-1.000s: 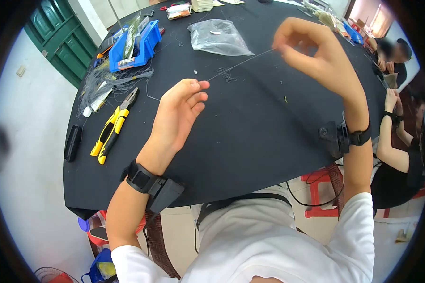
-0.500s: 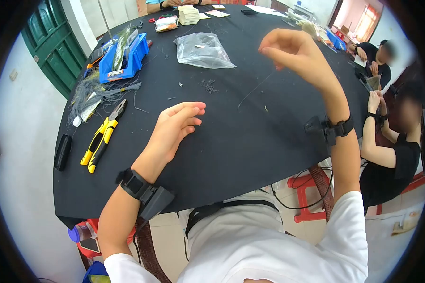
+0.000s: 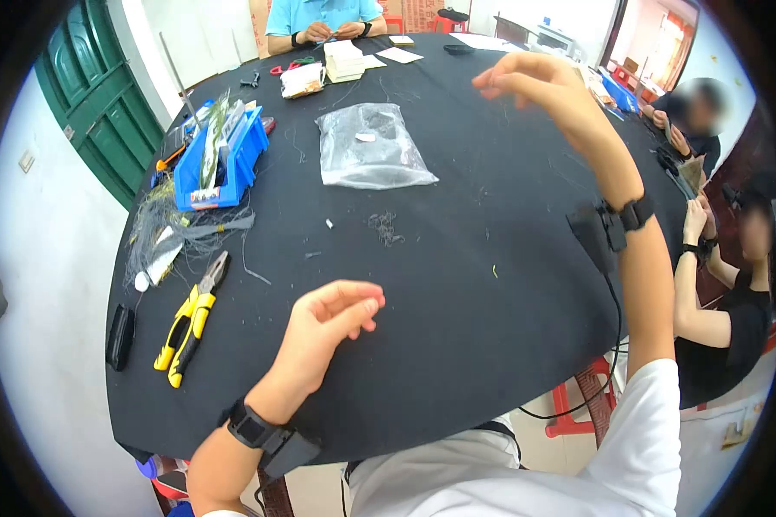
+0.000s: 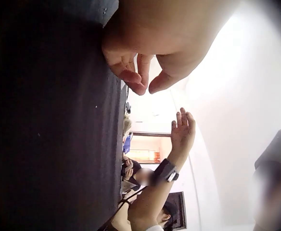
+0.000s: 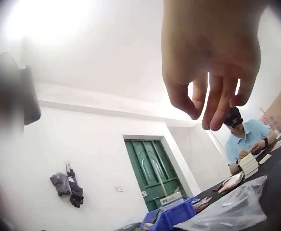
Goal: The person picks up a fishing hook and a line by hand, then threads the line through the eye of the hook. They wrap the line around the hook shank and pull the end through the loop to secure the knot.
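Observation:
Above the near part of the black table (image 3: 457, 345), my left hand (image 3: 323, 332) hovers with bent fingers. In the left wrist view, its thumb and fingertips (image 4: 135, 86) stand a little apart, with nothing visible between them. My right hand (image 3: 547, 95) is raised over the table's right side. The right wrist view shows that hand (image 5: 210, 72) with bent fingers pointing down, thumb and forefinger together, and a faint thin thread (image 5: 189, 126) beside their tips. In the head view I cannot make out this thread. A small tangle of dark thread (image 3: 385, 229) lies between the hands, on the cloth.
Yellow-black pliers (image 3: 186, 330), a black case (image 3: 121, 338) and a thread bundle (image 3: 159, 233) lie left. Behind are a blue bin (image 3: 254, 146), a clear plastic bag (image 3: 375, 159) and a stack of cards (image 3: 343, 62). Several people sit around the table.
The thread stretched between both hands a second ago left my left hand, then hung from the right. My hands are farther apart, the left one lower in view. The head view has tilted up.

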`<act>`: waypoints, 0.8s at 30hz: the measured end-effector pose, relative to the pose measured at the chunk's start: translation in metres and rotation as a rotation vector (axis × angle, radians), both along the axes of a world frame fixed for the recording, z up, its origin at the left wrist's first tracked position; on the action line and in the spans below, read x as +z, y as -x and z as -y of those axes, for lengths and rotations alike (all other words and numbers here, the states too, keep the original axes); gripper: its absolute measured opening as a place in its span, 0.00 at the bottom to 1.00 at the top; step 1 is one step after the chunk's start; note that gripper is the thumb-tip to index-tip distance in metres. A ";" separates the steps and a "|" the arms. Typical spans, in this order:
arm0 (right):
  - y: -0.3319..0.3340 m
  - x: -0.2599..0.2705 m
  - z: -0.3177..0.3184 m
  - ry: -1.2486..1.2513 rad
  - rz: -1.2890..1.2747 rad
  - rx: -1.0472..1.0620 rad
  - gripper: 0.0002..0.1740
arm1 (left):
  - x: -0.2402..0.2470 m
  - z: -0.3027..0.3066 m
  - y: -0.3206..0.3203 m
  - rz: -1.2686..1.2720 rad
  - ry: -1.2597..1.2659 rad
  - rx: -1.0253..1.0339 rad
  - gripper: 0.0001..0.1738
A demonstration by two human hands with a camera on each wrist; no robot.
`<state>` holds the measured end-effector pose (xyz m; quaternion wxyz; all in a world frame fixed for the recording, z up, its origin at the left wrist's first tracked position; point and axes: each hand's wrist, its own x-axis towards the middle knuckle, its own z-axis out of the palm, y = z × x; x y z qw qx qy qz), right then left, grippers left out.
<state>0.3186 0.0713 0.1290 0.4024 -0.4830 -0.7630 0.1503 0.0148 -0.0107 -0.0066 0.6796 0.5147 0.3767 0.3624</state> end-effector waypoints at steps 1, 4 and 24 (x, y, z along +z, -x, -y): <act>-0.004 0.002 -0.012 0.009 -0.032 -0.009 0.12 | 0.001 -0.001 0.000 -0.012 0.011 -0.006 0.10; -0.033 0.001 -0.062 0.154 -0.193 0.144 0.12 | 0.004 -0.001 0.000 -0.032 0.053 -0.014 0.07; -0.071 -0.094 -0.329 0.246 -0.025 -0.329 0.18 | 0.009 -0.020 0.007 0.032 0.439 0.007 0.04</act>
